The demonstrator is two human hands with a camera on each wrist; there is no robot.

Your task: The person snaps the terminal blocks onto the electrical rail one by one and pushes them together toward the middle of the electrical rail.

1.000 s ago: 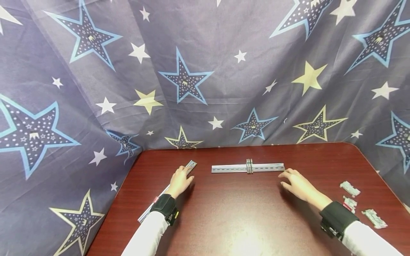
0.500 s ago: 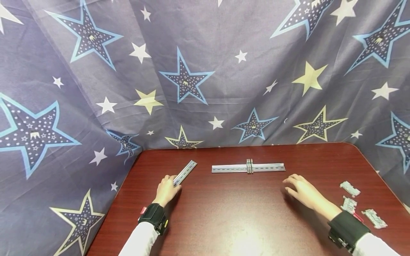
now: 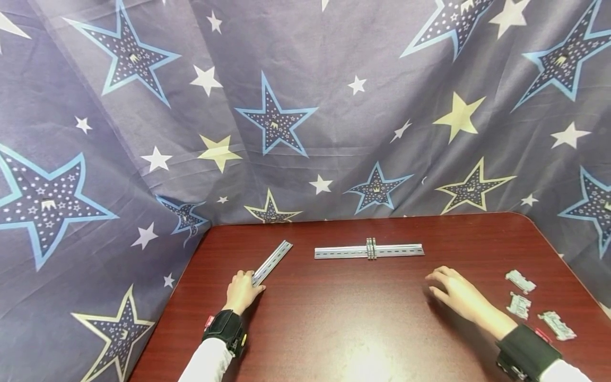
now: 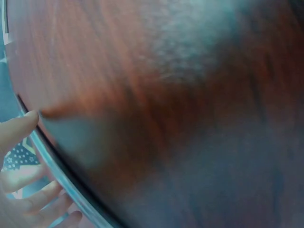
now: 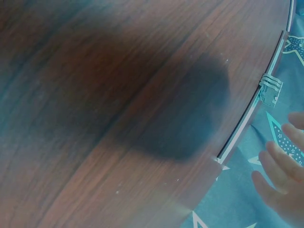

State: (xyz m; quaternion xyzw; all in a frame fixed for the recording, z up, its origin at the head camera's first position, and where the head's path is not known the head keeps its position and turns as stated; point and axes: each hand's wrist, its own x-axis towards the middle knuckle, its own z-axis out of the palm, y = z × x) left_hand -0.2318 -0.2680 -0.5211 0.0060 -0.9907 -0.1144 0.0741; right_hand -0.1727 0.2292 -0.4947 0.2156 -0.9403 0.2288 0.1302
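At the left of the table point(image 3: 334, 318), the left hand point(image 3: 242, 291) pinches a slotted DIN rail point(image 3: 271, 263) with its thumb on one side and its fingers on the other. A second ago that hand lay farther up the strip; now it is closer to the person, uncovering more of the far length, whose tip lies where it did. The rail is silvery metal, long and narrow, with raised edges and a row of dark slots, and it lies slantwise.

In the middle, a second DIN rail point(image 3: 396, 250) lies crosswise, unmoved, with a row of thin terminal blocks point(image 3: 371, 248) set upright across it, pressed together like slices.

Right of this, the right hand point(image 3: 455, 292) holds nothing, its fingers loosely bent and slightly apart; its fingertips have drawn back from the second rail's end, where they were a second ago.

Farthest right, three loose terminal blocks point(image 3: 518, 306) lie flat, pale grey-green and jagged in outline, on the glossy, reddish-brown, wood-grained surface.
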